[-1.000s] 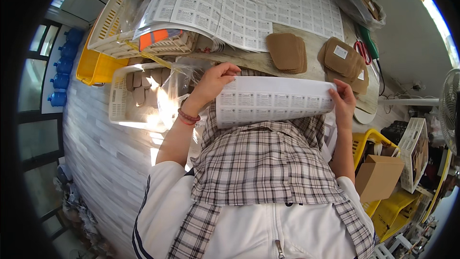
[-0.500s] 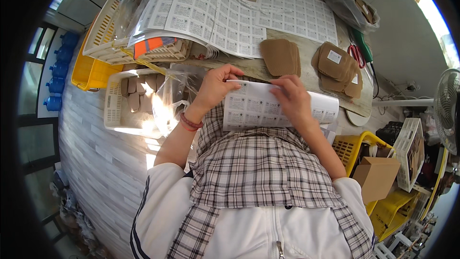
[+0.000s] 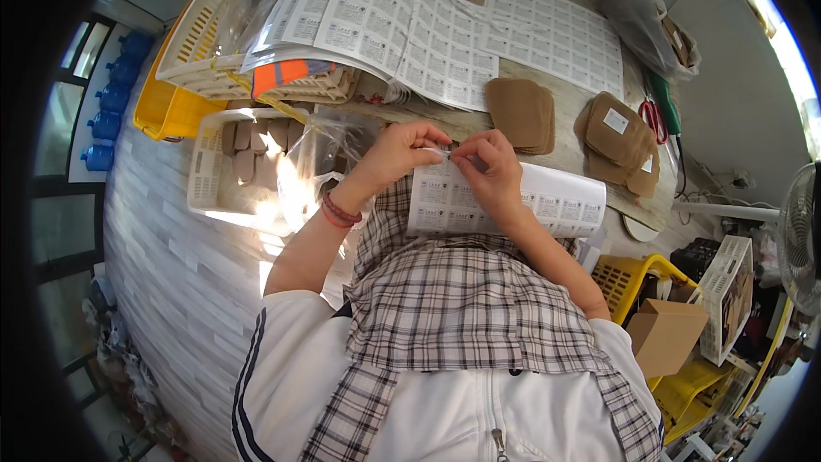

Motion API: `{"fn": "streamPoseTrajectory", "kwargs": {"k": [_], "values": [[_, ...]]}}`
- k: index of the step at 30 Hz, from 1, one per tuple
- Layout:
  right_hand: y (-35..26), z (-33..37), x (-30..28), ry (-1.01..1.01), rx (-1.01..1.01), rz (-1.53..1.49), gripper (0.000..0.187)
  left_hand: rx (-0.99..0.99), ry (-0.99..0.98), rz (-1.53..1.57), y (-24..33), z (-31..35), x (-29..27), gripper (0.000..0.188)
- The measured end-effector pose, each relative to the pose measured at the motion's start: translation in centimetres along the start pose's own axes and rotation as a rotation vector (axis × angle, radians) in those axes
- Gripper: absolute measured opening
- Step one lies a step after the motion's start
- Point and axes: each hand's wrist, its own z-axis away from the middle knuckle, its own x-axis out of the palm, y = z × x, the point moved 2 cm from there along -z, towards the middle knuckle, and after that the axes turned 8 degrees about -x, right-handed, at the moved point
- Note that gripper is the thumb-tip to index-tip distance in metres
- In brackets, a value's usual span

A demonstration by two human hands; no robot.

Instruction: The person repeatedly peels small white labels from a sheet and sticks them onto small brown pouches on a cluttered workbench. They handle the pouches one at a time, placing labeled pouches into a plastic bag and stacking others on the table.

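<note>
A white sheet of printed sticker labels (image 3: 556, 198) rests across my lap, against the plaid apron, its right end curling. My left hand (image 3: 402, 156) pinches its upper left corner. The fingers of my right hand (image 3: 493, 173) are pressed together at that same corner, close to the left fingertips. A small white bit shows there, but what the right fingers grip is too small to tell. Beyond my hands, a stack of plain brown rounded pieces (image 3: 520, 115) lies at the table's edge. Right of it, more brown pieces (image 3: 603, 131) are piled, some bearing a white label.
Large label sheets (image 3: 376, 13) cover the table's far side, partly over a cream basket (image 3: 192, 60). A lower crate (image 3: 205, 167) at left holds brown pieces. Red-handled scissors (image 3: 652, 120) and a plastic bag (image 3: 637, 21) are far right; yellow crates (image 3: 620, 274) stand below.
My right hand has moved left along the sheet's top edge to meet my left fingertips, and its fingers have closed into a pinch. The whole view has shifted slightly.
</note>
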Motion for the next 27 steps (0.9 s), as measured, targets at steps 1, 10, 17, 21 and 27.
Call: {"fn": "streamPoseTrajectory", "kwargs": {"k": [1, 10, 17, 21, 27], "values": [[0.1, 0.1, 0.1, 0.0, -0.048, -0.016, 0.012, -0.074, -0.049, 0.065, -0.2, -0.5, -0.3, 0.025], [1.3, 0.9, 0.9, -0.001, -0.339, 0.073, 0.016, -0.245, -0.282, -0.359, 0.7, -5.3, -1.1, 0.02], [0.1, 0.7, -0.8, -0.083, -0.457, 0.014, 0.017, 0.136, -0.019, -0.868, 0.6, -6.9, 1.3, 0.014], [4.1, -0.2, -3.9, 0.069, 0.128, -0.429, 0.008, 0.206, 0.115, -0.908, 0.9, -5.9, 2.7, 0.011], [13.6, -5.2, -8.4, 0.097, 0.446, -0.27, 0.004, 0.787, 0.143, -0.8, 1.0, -6.7, 5.1, 0.006]]}}
